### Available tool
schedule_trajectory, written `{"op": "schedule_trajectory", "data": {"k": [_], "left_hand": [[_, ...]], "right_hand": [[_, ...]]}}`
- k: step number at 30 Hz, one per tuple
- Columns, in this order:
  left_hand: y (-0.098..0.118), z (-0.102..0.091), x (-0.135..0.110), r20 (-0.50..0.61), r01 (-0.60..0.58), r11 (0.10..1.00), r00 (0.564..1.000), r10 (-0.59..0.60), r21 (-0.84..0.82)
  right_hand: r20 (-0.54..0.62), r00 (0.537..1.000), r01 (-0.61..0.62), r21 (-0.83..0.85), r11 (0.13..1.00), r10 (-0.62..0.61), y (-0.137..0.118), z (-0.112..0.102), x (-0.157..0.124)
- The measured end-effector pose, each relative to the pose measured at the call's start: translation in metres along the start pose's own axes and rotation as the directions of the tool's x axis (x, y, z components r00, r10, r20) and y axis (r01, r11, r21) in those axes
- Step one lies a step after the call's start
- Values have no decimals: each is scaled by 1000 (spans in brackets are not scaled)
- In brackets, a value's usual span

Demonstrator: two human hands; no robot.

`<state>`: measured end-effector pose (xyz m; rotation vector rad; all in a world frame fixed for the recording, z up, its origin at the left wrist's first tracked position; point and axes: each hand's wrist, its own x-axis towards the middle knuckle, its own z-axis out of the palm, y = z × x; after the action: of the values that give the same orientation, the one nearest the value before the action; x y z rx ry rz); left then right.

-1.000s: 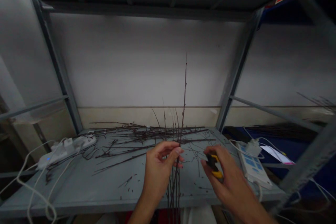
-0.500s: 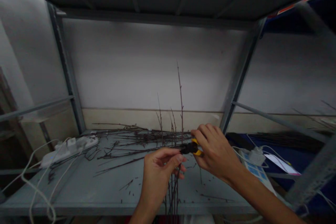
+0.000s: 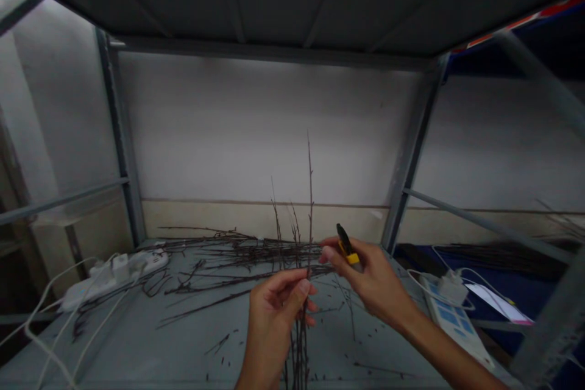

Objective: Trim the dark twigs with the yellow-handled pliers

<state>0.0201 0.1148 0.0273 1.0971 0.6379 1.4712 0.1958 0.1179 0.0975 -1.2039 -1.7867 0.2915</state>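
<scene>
My left hand (image 3: 278,304) is closed around a thin upright bundle of dark twigs (image 3: 307,207) that rises above the shelf. To its right and slightly higher, my right hand (image 3: 365,277) grips small cutters with yellow handles and a dark tip (image 3: 345,242), the tip pointing up just right of the twig stems. A loose pile of cut twigs (image 3: 237,253) lies across the back of the grey metal shelf (image 3: 137,341).
A white power strip (image 3: 109,271) with trailing white cables sits at the shelf's left. Another power strip with blue labels (image 3: 450,317) lies at the right. Grey rack uprights (image 3: 406,170) and a shelf overhead frame the space. Small twig bits litter the shelf.
My right hand lifted the cutters from low on the right up beside the twig bundle, then turned their tip upward. The left hand keeps holding the bundle.
</scene>
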Motion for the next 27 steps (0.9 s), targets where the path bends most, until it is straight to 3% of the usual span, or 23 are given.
{"op": "schedule_trajectory", "data": {"k": [3, 11, 18, 24, 27], "left_hand": [[-4, -1, -1, 30, 1, 999, 1000, -2, 35], [11, 9, 5, 139, -46, 999, 989, 45, 9], [15, 18, 26, 145, -82, 996, 986, 84, -19], [8, 22, 21, 147, -130, 990, 982, 121, 54], [11, 26, 19, 172, -115, 993, 979, 110, 22]], "right_hand": [[23, 999, -44, 183, 982, 40, -19, -2, 9], [97, 995, 2, 219, 976, -24, -28, 0, 17], [103, 992, 61, 79, 995, -69, -32, -12, 19], [31, 998, 55, -16, 998, -55, -34, -37, 29], [63, 997, 46, 3, 999, -46, -40, -41, 31]]}}
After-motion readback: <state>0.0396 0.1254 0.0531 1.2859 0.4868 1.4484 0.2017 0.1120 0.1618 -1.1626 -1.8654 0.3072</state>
